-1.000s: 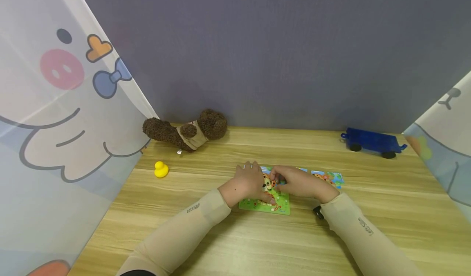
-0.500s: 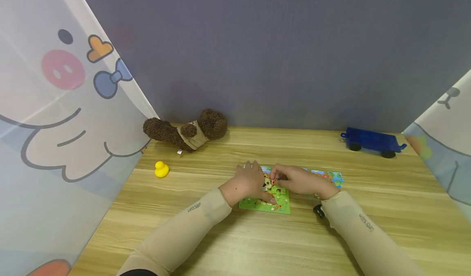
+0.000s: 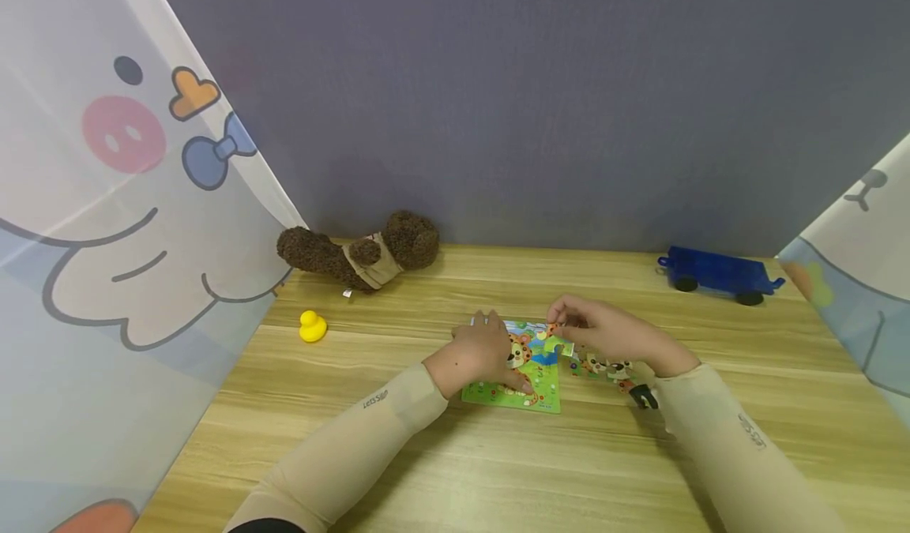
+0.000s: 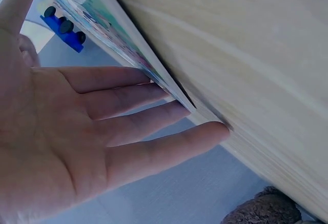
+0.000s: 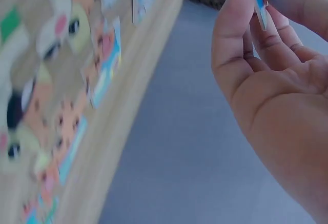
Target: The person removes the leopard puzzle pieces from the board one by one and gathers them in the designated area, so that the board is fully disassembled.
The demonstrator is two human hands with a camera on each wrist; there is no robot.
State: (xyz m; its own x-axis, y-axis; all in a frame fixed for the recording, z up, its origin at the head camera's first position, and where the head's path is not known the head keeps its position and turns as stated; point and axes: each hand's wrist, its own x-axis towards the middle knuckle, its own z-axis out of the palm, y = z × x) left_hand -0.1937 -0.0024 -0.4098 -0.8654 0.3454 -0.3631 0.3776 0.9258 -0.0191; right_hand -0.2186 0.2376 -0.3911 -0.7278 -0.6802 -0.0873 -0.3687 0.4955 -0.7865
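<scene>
The right hand (image 3: 614,332) has just moved from over the middle of the puzzle board (image 3: 543,395) out to its far right side, and more of the cub picture shows now. It holds a puzzle piece (image 5: 260,7) up in the air, with thumb and finger pinching it, so I think this bit is not in its place yet. The piece is by the board's right edge, with its spotted orange part toward the far left and its pale green part toward the near right. Its long way seems to run on that same slant, but the fingers hide a lot of it, so that may be wrong. The right wrist view sees it thin, side on, with a narrow end pointing down there. The left hand (image 3: 486,351) has stayed put on the board's left part, its fingers out straight and a bit spread, the thumb well apart. Loose pieces (image 3: 593,365) lie on the table (image 3: 426,470), just right of the board.
</scene>
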